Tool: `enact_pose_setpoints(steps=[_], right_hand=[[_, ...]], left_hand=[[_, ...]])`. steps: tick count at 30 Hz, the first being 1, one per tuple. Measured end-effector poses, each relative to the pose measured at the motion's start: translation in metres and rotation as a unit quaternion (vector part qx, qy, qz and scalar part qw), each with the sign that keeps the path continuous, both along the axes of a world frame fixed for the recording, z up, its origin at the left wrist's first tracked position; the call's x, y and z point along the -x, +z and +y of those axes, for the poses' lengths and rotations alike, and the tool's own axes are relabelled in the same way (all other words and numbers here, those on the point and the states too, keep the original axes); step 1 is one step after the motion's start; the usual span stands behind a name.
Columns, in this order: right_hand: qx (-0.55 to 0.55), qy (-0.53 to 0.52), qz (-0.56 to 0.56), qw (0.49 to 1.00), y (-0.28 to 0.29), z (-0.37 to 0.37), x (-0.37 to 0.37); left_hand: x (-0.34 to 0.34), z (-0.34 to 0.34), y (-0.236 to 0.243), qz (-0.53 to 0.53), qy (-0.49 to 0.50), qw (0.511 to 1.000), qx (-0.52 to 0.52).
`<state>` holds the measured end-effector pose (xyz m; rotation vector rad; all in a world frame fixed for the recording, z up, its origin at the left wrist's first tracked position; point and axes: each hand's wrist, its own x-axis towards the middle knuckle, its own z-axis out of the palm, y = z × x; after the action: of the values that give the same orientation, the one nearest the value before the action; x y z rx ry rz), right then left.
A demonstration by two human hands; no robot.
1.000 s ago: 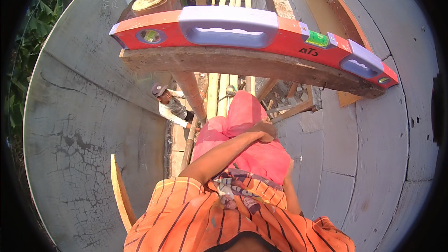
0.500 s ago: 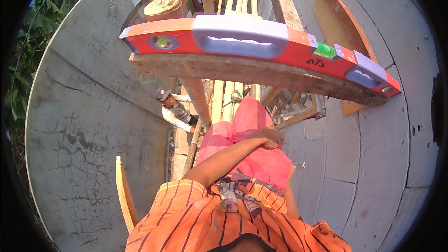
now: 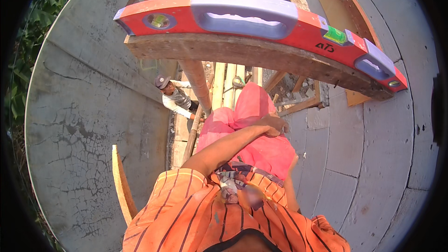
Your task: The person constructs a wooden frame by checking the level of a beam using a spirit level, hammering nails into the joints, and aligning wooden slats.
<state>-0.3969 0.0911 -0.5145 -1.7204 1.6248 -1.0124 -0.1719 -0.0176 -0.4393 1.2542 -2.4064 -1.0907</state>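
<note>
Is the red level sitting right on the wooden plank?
Touching. In the head view the red level lies flat along the top of the plank, with no gap between them along its length.

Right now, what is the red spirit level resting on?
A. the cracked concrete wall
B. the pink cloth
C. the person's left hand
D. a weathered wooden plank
D: the red spirit level lies lengthwise along the top edge of the weathered wooden plank, well above the pink cloth.
</note>
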Motion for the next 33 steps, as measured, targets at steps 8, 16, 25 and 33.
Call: enact_pose_setpoints(steps=[8, 16, 25, 33], right_hand=[[0.004, 0.061, 0.080, 0.995, -0.002, -0.004, 0.002], [-0.012, 0.046, 0.034, 0.998, 0.000, -0.004, 0.003], [-0.045, 0.061, 0.001, 0.997, 0.002, -0.009, 0.003], [-0.065, 0.068, -0.007, 0.996, 0.002, -0.005, 0.006]], left_hand=[[0.001, 0.002, 0.008, -0.008, 0.020, 0.999, -0.025], [0.001, 0.001, 0.025, -0.054, -0.021, 0.996, -0.073], [0.001, -0.004, 0.018, 0.007, 0.031, 0.990, -0.134], [0.005, 0.002, 0.025, -0.038, 0.033, 0.994, -0.099]])
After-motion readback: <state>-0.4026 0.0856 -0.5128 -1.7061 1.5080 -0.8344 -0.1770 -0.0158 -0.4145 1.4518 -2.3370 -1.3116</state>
